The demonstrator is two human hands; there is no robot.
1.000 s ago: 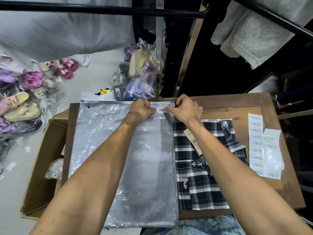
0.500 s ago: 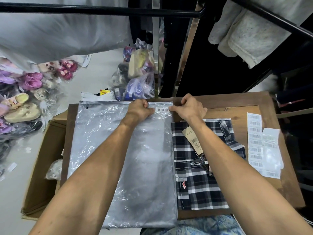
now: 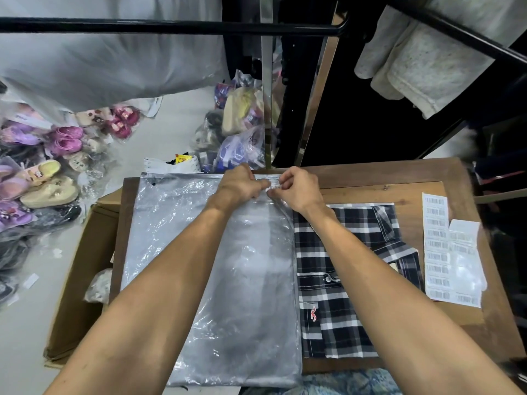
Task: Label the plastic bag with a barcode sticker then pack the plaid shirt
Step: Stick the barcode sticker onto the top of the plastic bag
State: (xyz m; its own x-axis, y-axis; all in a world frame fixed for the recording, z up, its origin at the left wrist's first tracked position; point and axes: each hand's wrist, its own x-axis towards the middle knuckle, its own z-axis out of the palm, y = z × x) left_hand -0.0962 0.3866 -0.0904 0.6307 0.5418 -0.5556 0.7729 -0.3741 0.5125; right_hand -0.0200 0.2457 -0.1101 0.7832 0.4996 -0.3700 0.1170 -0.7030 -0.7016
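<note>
A clear plastic bag (image 3: 199,252) lies flat on the left half of the wooden table (image 3: 399,175). A small white barcode sticker (image 3: 274,187) sits at the bag's far right corner, just below the zip strip. My left hand (image 3: 242,185) and my right hand (image 3: 301,191) meet over it, fingers curled, fingertips pressing on its two ends. The folded black-and-white plaid shirt (image 3: 336,295) lies to the right of the bag, partly under my right forearm.
A sheet of barcode stickers (image 3: 437,249) and peeled backing lie at the table's right edge. An open cardboard box (image 3: 82,280) stands on the floor to the left. Bagged shoes and slippers (image 3: 42,172) pile beyond. Black rails (image 3: 171,25) cross overhead.
My right hand has slid left to meet the left hand, so the fingertips now cover both ends of the sticker. The bag and the shirt have stayed in place.
</note>
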